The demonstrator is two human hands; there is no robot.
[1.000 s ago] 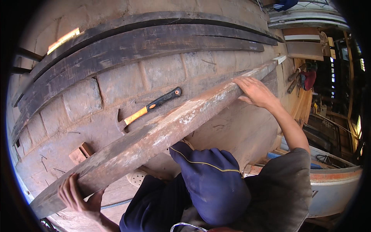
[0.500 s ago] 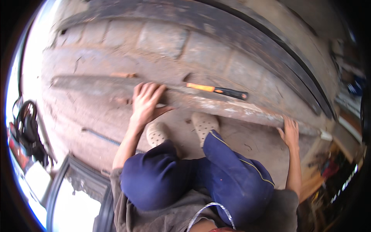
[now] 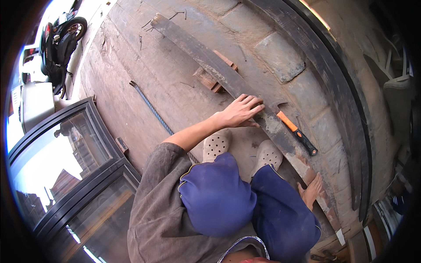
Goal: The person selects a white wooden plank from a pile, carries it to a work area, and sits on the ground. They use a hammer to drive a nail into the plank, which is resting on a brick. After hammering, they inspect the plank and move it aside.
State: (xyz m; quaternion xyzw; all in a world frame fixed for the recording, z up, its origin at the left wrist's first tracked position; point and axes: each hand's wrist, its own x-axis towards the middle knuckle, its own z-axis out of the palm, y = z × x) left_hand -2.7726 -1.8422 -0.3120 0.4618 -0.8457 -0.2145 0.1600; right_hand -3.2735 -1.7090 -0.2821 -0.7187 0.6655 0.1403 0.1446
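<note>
A long weathered wooden plank [image 3: 193, 49] lies slantwise across the ground in front of my feet. My left hand [image 3: 242, 111] grips it about midway, its fingers bent over the top and the thumb toward the near edge. Farther down, my right hand [image 3: 312, 190] rests on the plank's near end part, fingers straight and thumb spread at the edge. A hammer [image 3: 297, 133] with an orange and black handle lies just beyond the plank, between my hands. Reddish-brown blocks [image 3: 205, 80] stick out from under the plank beyond my left hand.
A twisted blue-grey metal bar [image 3: 152, 108] lies left of my feet. Dark-framed glass panels [image 3: 98, 164] stand at the lower left, with a motorbike [image 3: 61, 48] beyond. Long dark beams [image 3: 324, 74] and stone blocks [image 3: 280, 57] run along the right. Bent nails [image 3: 177, 14] lie near the plank's far end.
My view has turned, so the plank now slants more steeply. My left hand has shifted along the plank, away from the blocks and closer to the hammer. My right hand stays on the plank.
</note>
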